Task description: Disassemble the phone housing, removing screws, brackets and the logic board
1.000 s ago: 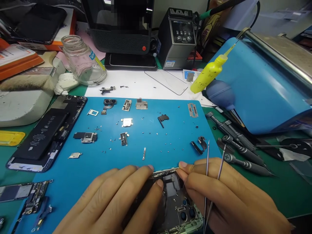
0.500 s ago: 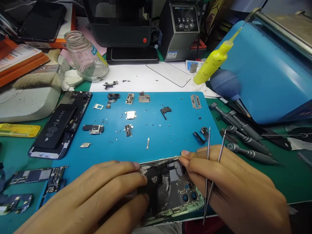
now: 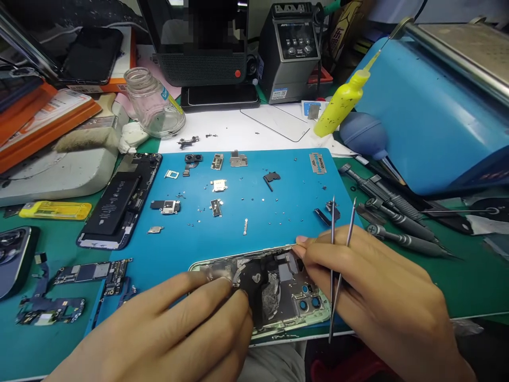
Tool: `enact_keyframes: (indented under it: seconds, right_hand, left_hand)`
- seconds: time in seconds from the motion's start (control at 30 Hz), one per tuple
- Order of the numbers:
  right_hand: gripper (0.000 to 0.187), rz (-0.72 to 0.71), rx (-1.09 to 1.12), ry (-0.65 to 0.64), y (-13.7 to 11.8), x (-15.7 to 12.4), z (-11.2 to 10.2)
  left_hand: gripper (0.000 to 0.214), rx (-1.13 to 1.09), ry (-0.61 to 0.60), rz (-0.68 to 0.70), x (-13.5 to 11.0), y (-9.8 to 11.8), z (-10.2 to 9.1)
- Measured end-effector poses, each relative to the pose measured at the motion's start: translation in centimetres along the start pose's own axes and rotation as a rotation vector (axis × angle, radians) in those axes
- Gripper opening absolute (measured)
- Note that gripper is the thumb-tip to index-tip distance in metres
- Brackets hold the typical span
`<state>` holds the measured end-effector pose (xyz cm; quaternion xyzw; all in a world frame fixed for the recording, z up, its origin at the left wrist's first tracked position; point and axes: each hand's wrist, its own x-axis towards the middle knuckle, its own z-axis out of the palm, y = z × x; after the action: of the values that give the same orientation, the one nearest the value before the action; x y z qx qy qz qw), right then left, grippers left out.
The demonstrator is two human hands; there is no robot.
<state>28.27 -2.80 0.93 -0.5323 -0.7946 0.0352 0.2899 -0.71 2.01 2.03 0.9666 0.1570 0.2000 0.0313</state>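
An opened phone housing point(image 3: 278, 297) with a pale green frame lies at the near edge of the blue mat point(image 3: 254, 223). My left hand point(image 3: 170, 334) rests on its left part, fingers pinched on a black flat piece point(image 3: 252, 286) inside it. My right hand point(image 3: 377, 297) presses its fingertips on the housing's top right edge. Metal tweezers point(image 3: 338, 254) are tucked between the right fingers, tips pointing up and away from the phone.
Small phone parts and screws are scattered over the mat. Another opened phone with its battery point(image 3: 119, 204) lies left. Circuit boards point(image 3: 91, 273) sit lower left. Screwdrivers point(image 3: 397, 225), a yellow bottle point(image 3: 342, 103) and a glass jar point(image 3: 153, 103) stand around.
My left hand has slid off toward the lower left, uncovering more of the housing, with its fingers now pinched on the black piece. The view has shifted to the right.
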Motion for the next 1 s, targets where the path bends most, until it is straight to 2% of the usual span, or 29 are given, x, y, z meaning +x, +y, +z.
enact_keyframes:
  seconds: [0.1,0.3,0.47,0.57,0.7,0.87,1.0]
  right_hand:
    - [0.021,0.004,0.003,0.002,0.0,-0.1,0.0]
    - [0.021,-0.002,0.012,0.016,-0.1,0.1,-0.1]
    - [0.021,-0.001,0.005,0.018,-0.1,0.1,0.0]
    - [0.022,0.003,0.004,0.014,-0.1,0.0,0.0]
    - [0.022,-0.002,-0.010,0.023,-0.1,0.1,0.0]
    - [0.022,-0.013,-0.019,0.026,-0.2,0.2,-0.1]
    - [0.022,-0.016,-0.012,0.033,-0.2,0.3,0.0]
  left_hand:
    - [0.039,0.015,-0.003,0.059,0.4,-0.3,-0.3]
    - [0.028,-0.027,-0.002,0.020,0.0,-0.2,0.1]
    - [0.035,0.094,0.020,0.019,0.2,0.5,0.5]
    - [0.031,0.145,0.026,0.016,0.2,1.0,0.6]
    - [0.029,0.130,-0.007,-0.006,-0.1,1.1,0.6]
    - [0.035,0.128,0.062,-0.021,-0.4,0.6,0.8]
    - [0.040,0.095,0.033,-0.009,0.0,0.2,0.9]
